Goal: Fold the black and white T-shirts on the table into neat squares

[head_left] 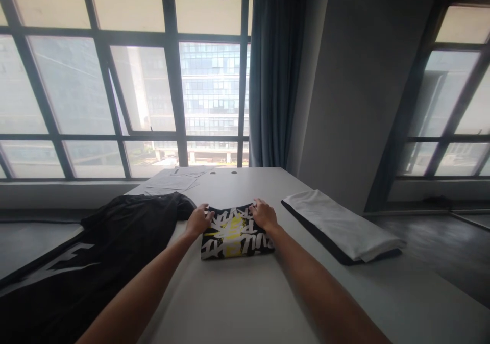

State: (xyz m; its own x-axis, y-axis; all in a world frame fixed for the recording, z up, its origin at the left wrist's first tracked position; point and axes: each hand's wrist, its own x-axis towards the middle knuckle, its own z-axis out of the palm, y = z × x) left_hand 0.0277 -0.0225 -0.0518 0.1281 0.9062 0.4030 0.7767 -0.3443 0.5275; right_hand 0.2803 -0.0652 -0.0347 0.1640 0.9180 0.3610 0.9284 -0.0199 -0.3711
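Note:
A folded black T-shirt with white lettering and yellow splashes lies as a compact bundle on the white table, straight in front of me. My left hand grips its far left corner with bent fingers. At the far right corner, my right hand holds the edge in the same way. The fingertips are partly hidden against the fabric, and both forearms reach in from the near side.
To the left, a black garment with a pale print is spread over the table. Folded white cloth lies on dark cloth at the right. Paper sheets rest at the back left, before the windows. A blue curtain hangs behind.

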